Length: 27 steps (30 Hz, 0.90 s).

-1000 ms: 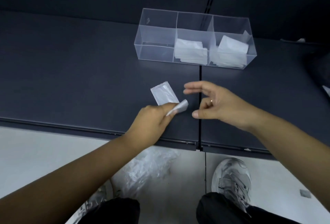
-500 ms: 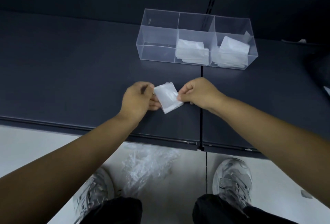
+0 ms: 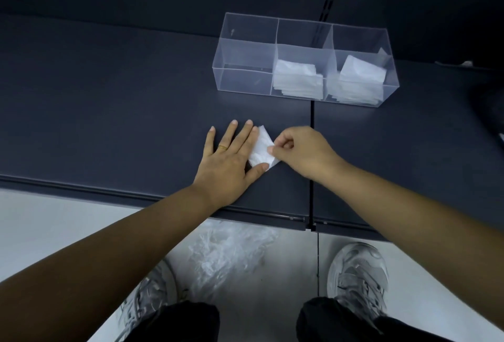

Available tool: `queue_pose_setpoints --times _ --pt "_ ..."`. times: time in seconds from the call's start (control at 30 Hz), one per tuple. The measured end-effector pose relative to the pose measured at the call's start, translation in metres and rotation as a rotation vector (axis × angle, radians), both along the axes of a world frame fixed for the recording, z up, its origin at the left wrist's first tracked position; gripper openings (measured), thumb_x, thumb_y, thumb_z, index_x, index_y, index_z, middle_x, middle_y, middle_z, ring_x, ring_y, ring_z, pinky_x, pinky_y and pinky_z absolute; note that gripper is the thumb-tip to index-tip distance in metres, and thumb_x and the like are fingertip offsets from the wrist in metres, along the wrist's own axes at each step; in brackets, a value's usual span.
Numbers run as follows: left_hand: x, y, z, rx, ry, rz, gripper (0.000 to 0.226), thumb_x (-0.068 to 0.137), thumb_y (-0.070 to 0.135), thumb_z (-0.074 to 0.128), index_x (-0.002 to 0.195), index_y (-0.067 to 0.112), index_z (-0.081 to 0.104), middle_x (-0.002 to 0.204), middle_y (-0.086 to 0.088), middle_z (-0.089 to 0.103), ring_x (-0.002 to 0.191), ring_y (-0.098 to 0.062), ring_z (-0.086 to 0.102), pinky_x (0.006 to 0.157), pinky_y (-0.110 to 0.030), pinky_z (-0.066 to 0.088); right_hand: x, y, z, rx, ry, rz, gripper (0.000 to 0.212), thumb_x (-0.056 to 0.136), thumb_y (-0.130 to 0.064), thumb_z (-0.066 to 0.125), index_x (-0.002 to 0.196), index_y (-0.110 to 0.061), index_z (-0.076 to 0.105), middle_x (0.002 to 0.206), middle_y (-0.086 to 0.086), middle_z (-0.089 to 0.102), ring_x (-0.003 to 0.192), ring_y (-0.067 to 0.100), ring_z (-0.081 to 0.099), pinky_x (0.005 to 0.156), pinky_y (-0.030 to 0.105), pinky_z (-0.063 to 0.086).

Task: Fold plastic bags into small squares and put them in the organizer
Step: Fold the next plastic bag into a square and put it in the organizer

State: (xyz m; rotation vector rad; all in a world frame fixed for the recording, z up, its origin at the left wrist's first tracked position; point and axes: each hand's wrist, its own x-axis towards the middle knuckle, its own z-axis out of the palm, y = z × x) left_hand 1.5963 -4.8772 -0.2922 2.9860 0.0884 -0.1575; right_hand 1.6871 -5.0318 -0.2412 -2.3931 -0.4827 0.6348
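Pinching one folded bag [image 3: 260,148]: right hand [image 3: 302,153]

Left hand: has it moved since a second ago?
Yes. The left hand has gone farther from the table's front edge and lies flat on the folded bag.

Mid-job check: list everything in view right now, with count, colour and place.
folded bag: one, white, on the table between the hands
organizer: one, clear, three compartments, far side of the table
stacks of folded bags: two, white, middle and right compartments
loose bags: one heap, clear, floor below the table edge
table: one, dark blue-grey
shoes: two, grey, on the floor
ring: one, gold, left hand
left hand: flat, pressing the bag's left side
right hand: pinching the bag's right edge
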Motion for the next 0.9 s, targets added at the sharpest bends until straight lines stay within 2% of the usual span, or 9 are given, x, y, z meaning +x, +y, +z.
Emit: queue_pose_setpoints --times 0.1,0.2,0.4,0.5,0.63,0.67,0.73,0.8,0.9 --pt "-0.002 -0.001 0.0 0.027 0.024 0.0 0.087 0.08 0.073 -0.007 0.152 0.022 -0.009 0.161 0.007 -0.009 0.147 -0.015 -0.014 0.116 -0.048 -0.014 -0.013 -0.009 -0.013 -0.007 -0.156 0.003 0.013 0.081 -0.031 0.074 0.079 -0.021 0.064 0.084 -0.009 0.048 0.085 0.01 0.05 0.072 0.024 0.038" --pt "-0.002 -0.003 0.0 0.013 0.036 0.037 0.09 0.08 0.074 -0.006 0.152 0.02 -0.01 0.161 0.005 -0.011 0.146 -0.015 -0.016 0.115 -0.047 -0.016 -0.017 -0.009 -0.015 0.059 -0.211 -0.04 0.015 0.081 -0.026 0.073 0.073 -0.023 0.061 0.084 -0.01 0.054 0.083 0.01 0.053 0.072 0.024 0.042" --pt "-0.011 -0.024 0.004 -0.086 -0.014 0.203 0.086 0.088 0.067 0.012 0.152 0.014 -0.005 0.161 0.0 -0.009 0.146 -0.014 -0.014 0.114 -0.042 -0.016 -0.012 0.007 -0.011 0.292 0.047 -0.204 0.024 0.077 -0.011 0.074 0.073 -0.025 0.054 0.077 -0.005 0.062 0.07 0.008 0.058 0.07 0.025 0.049" --pt "-0.007 -0.017 0.018 -0.42 -0.035 0.317 0.092 0.086 0.065 0.044 0.153 0.014 0.007 0.162 -0.001 0.005 0.147 -0.013 -0.003 0.116 -0.038 -0.009 -0.006 0.001 -0.003 0.283 0.03 -0.057 0.029 0.077 -0.004 0.073 0.076 -0.023 0.052 0.073 -0.004 0.057 0.063 0.005 0.051 0.066 0.021 0.044" --pt "0.003 0.005 0.048 -0.837 0.043 0.245 0.107 0.067 0.053 0.077 0.151 0.024 0.018 0.148 0.011 0.036 0.139 -0.007 0.027 0.115 -0.03 0.023 -0.008 -0.011 0.02 0.257 -0.055 0.3 0.023 0.079 -0.008 0.074 0.084 -0.022 0.057 0.073 -0.011 0.061 0.062 0.0 0.053 0.06 0.012 0.042" --pt "0.004 0.009 0.053 -0.885 0.103 0.181 0.094 0.067 0.045 0.081 0.146 0.025 0.034 0.137 0.014 0.05 0.13 -0.004 0.041 0.11 -0.028 0.033 -0.009 -0.014 0.025 0.258 -0.058 0.353 0.023 0.079 -0.008 0.074 0.086 -0.023 0.058 0.074 -0.012 0.063 0.063 -0.001 0.054 0.061 0.011 0.043" --pt "0.006 0.012 0.058 -1.056 0.149 0.171 0.045 0.072 0.025 0.083 0.114 0.021 0.066 0.102 0.008 0.071 0.097 -0.004 0.063 0.089 -0.027 0.052 -0.007 -0.019 0.033 0.272 -0.017 0.351 0.026 0.079 -0.01 0.075 0.094 -0.026 0.06 0.077 -0.01 0.067 0.064 0.0 0.055 0.065 0.013 0.046" --pt "0.006 0.01 0.061 -1.214 0.103 0.246 0.013 0.075 0.014 0.08 0.085 0.017 0.072 0.079 0.004 0.071 0.074 -0.006 0.064 0.071 -0.02 0.052 -0.002 -0.022 0.036 0.322 0.087 0.233 0.025 0.079 -0.014 0.077 0.098 -0.023 0.063 0.078 -0.005 0.069 0.064 0.002 0.056 0.068 0.015 0.046" --pt "0.006 0.002 0.063 -1.304 0.007 0.32 0.008 0.077 0.012 0.078 0.077 0.017 0.071 0.075 0.002 0.072 0.069 -0.007 0.065 0.064 -0.017 0.051 0.004 -0.023 0.039 0.391 0.221 0.053 0.007 0.079 -0.012 0.076 0.079 -0.016 0.069 0.076 0.003 0.066 0.07 0.009 0.057 0.073 0.021 0.047"
